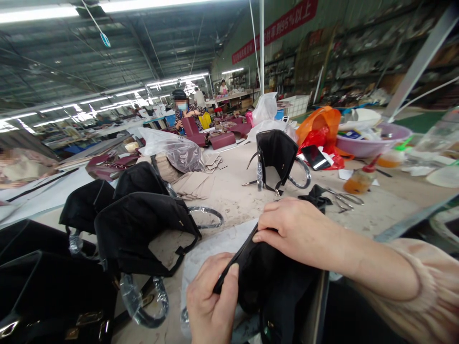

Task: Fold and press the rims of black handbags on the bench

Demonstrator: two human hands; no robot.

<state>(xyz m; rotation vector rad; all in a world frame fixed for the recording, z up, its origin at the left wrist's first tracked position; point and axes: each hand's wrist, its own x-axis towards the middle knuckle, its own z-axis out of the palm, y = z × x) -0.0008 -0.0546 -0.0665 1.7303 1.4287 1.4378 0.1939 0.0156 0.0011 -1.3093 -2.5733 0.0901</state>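
A black handbag point(283, 286) is in front of me at the table's near edge, its inside partly in shadow. My left hand point(213, 296) pinches one end of the bag's upper edge between thumb and fingers. Farther along the same edge, my right hand point(287, 224) grips it, thumb below and fingers over the top. The edge runs slanting between the two hands. Under the bag lies a pale sheet point(201, 258). The lower part of the bag is cut off by the frame.
More black handbags point(143, 229) with plastic-wrapped handles stand at left, another bag point(276, 157) ahead. Scissors point(346, 198), a bottle of amber liquid point(360, 179), a phone point(317, 157) and a purple basin point(375, 138) are at right. A co-worker point(186, 112) sits across the table.
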